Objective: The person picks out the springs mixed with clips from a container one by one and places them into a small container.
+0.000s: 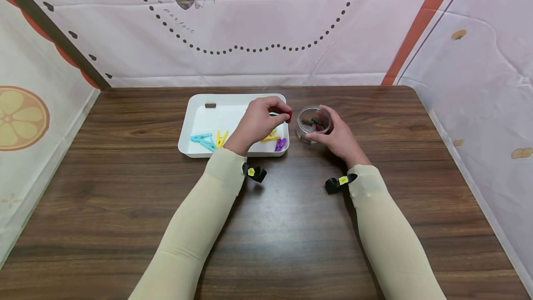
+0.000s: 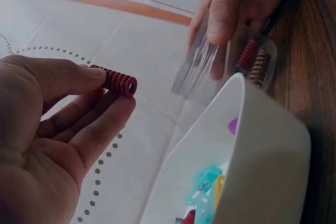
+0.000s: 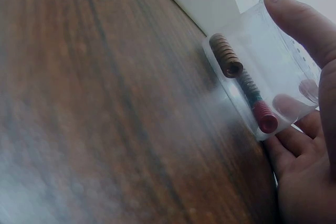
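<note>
My left hand (image 1: 261,119) pinches a red coil spring (image 2: 122,82) between thumb and fingers, above the right end of a white tray (image 1: 233,153). Just right of the tray, my right hand (image 1: 339,135) grips a clear round jar (image 3: 273,51) by its side, thumb on the near side and fingers around the far side. Inside the jar lie a brown spring (image 3: 226,55), a red spring (image 3: 265,116) and a dark green spring (image 3: 250,85). The jar's open top faces up in the head view.
In the tray are a brown spring (image 1: 210,105), light blue clothespins (image 1: 204,141), yellow clothespins (image 1: 221,138) and purple clothespins (image 1: 280,144). A red spring (image 2: 189,217) shows there in the left wrist view. Printed cloth (image 1: 266,27) hangs behind the wooden table (image 1: 125,198).
</note>
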A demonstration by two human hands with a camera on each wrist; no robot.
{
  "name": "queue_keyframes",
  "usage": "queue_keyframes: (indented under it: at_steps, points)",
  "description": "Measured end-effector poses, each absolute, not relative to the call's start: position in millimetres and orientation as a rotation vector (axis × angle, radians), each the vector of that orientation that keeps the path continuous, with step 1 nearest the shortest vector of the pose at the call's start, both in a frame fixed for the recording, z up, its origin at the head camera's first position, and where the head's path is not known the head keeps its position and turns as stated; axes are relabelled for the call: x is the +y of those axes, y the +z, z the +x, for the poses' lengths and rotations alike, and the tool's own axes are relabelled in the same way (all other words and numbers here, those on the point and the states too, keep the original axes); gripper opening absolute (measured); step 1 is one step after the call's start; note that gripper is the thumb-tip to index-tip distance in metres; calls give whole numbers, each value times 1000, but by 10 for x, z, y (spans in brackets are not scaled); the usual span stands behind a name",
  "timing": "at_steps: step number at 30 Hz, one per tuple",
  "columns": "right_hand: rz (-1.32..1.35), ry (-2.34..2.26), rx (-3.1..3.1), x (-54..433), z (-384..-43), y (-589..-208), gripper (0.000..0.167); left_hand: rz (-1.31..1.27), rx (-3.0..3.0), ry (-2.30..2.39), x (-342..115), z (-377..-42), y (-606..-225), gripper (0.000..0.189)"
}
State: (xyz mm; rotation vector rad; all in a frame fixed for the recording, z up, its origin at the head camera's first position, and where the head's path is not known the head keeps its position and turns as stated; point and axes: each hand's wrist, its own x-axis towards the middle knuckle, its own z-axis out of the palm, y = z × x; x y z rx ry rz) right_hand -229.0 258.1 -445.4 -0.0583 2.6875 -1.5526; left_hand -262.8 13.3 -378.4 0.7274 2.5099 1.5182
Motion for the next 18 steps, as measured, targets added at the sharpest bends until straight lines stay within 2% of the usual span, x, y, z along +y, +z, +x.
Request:
queue_keyframes:
  at_steps: [12, 18]
  points:
    - [-56, -1557, 2660, 2584, -2294, -4447, 92, 752, 2519, 1515, 243, -2575, -3829, 6]
    - [-38, -1550, 2619, 2516, -2210, -4258, 90, 746, 2516, 1535, 295, -2576, -3857, 5]
